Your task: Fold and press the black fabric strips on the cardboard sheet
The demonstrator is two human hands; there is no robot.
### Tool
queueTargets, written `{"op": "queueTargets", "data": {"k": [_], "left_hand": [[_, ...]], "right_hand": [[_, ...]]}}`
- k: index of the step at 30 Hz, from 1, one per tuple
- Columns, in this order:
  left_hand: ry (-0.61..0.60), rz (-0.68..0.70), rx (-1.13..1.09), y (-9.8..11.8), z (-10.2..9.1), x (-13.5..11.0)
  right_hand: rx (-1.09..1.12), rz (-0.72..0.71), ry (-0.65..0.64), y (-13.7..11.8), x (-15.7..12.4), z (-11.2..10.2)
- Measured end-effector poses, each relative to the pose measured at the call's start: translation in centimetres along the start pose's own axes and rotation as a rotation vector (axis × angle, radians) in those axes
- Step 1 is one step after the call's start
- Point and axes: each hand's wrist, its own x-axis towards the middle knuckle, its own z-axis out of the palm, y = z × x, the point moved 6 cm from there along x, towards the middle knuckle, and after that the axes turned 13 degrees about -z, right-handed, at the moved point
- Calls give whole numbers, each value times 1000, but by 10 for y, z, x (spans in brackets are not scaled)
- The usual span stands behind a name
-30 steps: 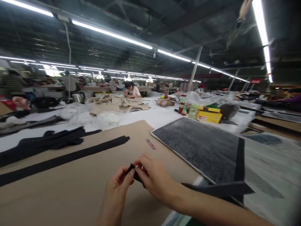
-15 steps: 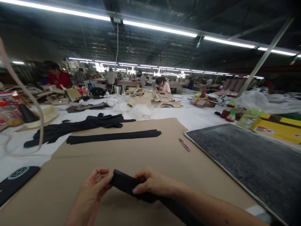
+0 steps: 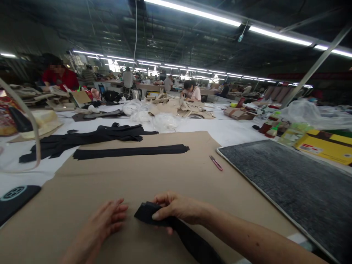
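Observation:
My right hand [image 3: 173,211] grips a black fabric strip [image 3: 147,213] near its end, thumb on top and fingers beneath. The strip's long tail hangs down to the right under my forearm, past the lower edge of the view. To its left my left hand [image 3: 106,222] is apart from the strip, fingers spread and a little blurred, holding nothing. Beyond both hands, a flat stack of black strips [image 3: 130,150] lies across the brown paper sheet [image 3: 115,179]. A looser heap of black strips [image 3: 93,137] sits behind that stack.
Pink-handled thread snips [image 3: 216,162] lie on the paper at right, near a dark grey board [image 3: 286,183] with a pale edge. Further right are bottles [image 3: 272,131] and a yellow box [image 3: 327,146]. A black phone [image 3: 19,200] rests at left. Several people work in the background.
My left hand has let go of the strip's end and moved left, its fingers opening. The right hand keeps its hold. The camera view has shifted slightly.

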Motion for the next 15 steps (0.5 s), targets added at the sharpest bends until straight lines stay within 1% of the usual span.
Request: {"op": "queueTargets", "data": {"k": [1,2,3,5,7,9,11,12,14,15], "left_hand": [[22,61,49,3,-2,2],[17,118,80,7,-1,3],[-17,132,92,8,2,3],[-160,63,70,5,15,-3],[-307,-51,19,0,31,-17],[-382,-97,-36,-1,41,-31],[-391,-100,-66,0,43,-37],[-368,-99,-73,1,40,-35],[-278,-66,-69,6,25,-26],[-209,-42,-59,9,15,-19]], "right_hand": [[22,-14,-19,-3,1,2],[46,-18,-47,-5,2,4],[65,-16,-81,-8,3,7],[84,-13,-152,-14,3,12],[83,-33,-190,-20,2,14],[82,-64,-191,-25,1,12],[88,-75,-180,-25,-2,9],[90,-68,-178,-24,-3,8],[91,-29,-181,-16,-7,5],[89,2,-181,-11,-10,2]]}}
